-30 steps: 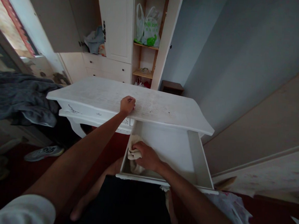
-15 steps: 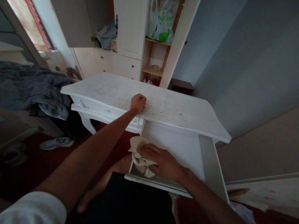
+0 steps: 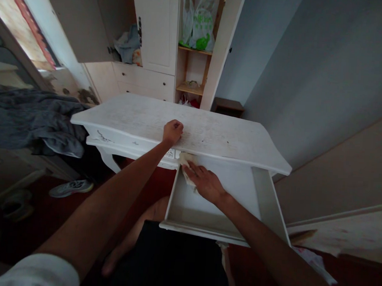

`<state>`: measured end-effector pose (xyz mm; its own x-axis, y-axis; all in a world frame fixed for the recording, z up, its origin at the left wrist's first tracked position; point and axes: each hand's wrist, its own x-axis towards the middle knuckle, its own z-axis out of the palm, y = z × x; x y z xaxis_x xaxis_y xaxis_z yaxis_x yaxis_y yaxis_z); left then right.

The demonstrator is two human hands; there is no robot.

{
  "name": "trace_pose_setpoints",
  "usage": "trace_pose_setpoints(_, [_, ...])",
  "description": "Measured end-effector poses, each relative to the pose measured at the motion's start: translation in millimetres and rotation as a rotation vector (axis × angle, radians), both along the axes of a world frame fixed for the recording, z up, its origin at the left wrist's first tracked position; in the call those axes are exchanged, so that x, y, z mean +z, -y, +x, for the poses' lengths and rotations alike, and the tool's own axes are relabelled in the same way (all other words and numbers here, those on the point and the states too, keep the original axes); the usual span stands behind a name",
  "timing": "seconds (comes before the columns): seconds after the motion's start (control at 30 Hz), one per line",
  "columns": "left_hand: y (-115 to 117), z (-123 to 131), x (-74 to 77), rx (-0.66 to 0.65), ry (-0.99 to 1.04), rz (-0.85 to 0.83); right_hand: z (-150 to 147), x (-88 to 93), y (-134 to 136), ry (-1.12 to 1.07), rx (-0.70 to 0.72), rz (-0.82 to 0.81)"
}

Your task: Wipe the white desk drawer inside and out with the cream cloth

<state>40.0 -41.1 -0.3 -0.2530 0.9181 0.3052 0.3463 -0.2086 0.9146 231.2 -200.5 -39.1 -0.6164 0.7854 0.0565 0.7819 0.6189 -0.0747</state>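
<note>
A white table (image 3: pixel 236 134) with scuffed, stained paint stands before me, its right drawer (image 3: pixel 219 213) pulled out over my lap. My right hand (image 3: pixel 207 183) presses a cream cloth (image 3: pixel 187 160) against the drawer's left side, close to the back under the tabletop. The fingers lie over the cloth and hide part of it. On the tabletop near its front edge rests my left hand (image 3: pixel 173 132), curled into a fist. Whether anything small is inside that fist is hidden.
Behind the table is a white wardrobe (image 3: pixel 158 30) with open doors and a plastic bag (image 3: pixel 202 26) on a shelf. Grey clothing (image 3: pixel 35 117) hangs at the left. A shoe (image 3: pixel 70 188) lies on the red floor (image 3: pixel 158 184). A grey wall (image 3: pixel 309 81) rises at the right.
My right hand has moved the cloth from the drawer's front left corner to its back left, along the left side. My left hand stays on the tabletop. The view has shifted slightly.
</note>
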Motion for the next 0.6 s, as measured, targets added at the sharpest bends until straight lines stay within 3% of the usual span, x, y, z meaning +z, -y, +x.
trace_pose_setpoints(0.2, [1, 1, 3.7, 0.019, -0.064, -0.006, 5, -12.8, 5, 0.041, -0.094, -0.037])
trace_pose_setpoints(0.43, [5, 1, 6.3, 0.024, -0.079, 0.023, 5, -17.8, 14, 0.096, -0.055, 0.003])
trace_pose_setpoints(0.6, [4, 2, 6.7, 0.039, -0.094, 0.027, 41, -20.4, 5, 0.149, -0.256, 0.011])
